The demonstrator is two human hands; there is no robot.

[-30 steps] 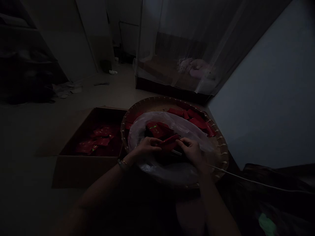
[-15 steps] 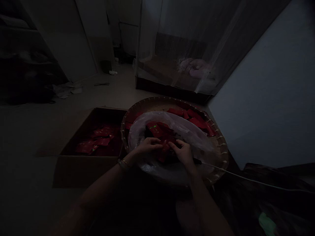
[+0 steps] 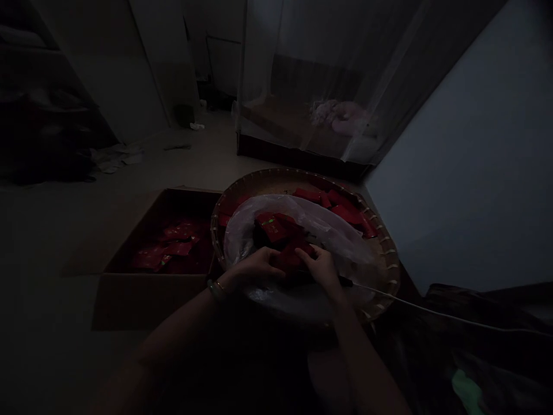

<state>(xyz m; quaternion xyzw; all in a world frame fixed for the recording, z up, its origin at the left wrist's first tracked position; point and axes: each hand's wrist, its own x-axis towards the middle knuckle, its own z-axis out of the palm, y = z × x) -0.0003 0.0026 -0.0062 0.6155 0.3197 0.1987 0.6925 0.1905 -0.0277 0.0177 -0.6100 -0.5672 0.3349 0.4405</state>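
Both hands hold a red packet (image 3: 290,257) above a clear plastic bag in the dim room. My left hand (image 3: 259,264) has its fingers closed on the packet's left side. On the opposite side, my right hand (image 3: 320,266) pinches it between thumb and fingers. Just beyond lie more red packets (image 3: 275,226), one with a small green mark, inside the opened plastic bag (image 3: 235,233). The bag rests in a round woven basket (image 3: 391,259). A dark object with a white cord (image 3: 415,308) shows beside my right hand; its kind is too dark to tell.
An open cardboard box (image 3: 151,300) with red packets stands left of the basket. Several red packets (image 3: 345,210) lie along the basket's far right side. Behind is a netted bed (image 3: 280,115) with a pink item; a pale wall (image 3: 484,173) rises at right.
My left hand has shifted slightly down, and its fingers have moved to the packet's lower left. The packet has turned a little between my hands; my right hand has barely moved.
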